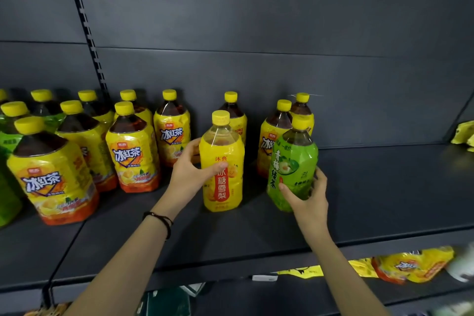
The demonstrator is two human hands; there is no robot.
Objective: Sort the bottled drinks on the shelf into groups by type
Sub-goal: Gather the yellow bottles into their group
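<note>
Yellow-labelled plastic bottle point(222, 161) of pale, clear drink stands mid-shelf, the left hand point(189, 172) curled round its middle, thumb across the label. Just to its right, a green-labelled plastic bottle point(292, 161) of dark tea is tilted, its lower part gripped by the right hand point(310, 197). Yellow-and-orange-labelled bottles point(133, 154) of dark brown tea cluster to the left and behind. Beneath is a dark grey metal shelf point(384, 187), with a matching back panel point(256, 20).
</note>
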